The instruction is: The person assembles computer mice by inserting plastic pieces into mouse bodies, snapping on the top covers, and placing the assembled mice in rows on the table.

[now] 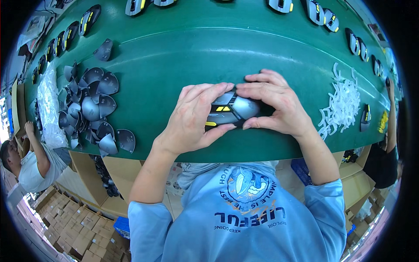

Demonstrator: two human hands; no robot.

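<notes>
A dark grey computer mouse (229,111) with yellow accents lies sideways between my two hands, just above or on the green table. My left hand (192,113) wraps round its left end, thumb along the near edge and fingers over the far edge. Round the other end, my right hand (277,102) grips it, with the thumb at the near side and the fingers at the far side. The smooth grey rear cover of the mouse shows between the hands. Its underside is hidden.
Loose grey curved shells (91,107) lie heaped at left, by a clear plastic bag (51,105). White curved plastic strips (342,105) are piled at right, near another mouse (365,118). Several mice (89,19) line the far side. Co-workers sit at both ends; cardboard boxes (78,222) stand below.
</notes>
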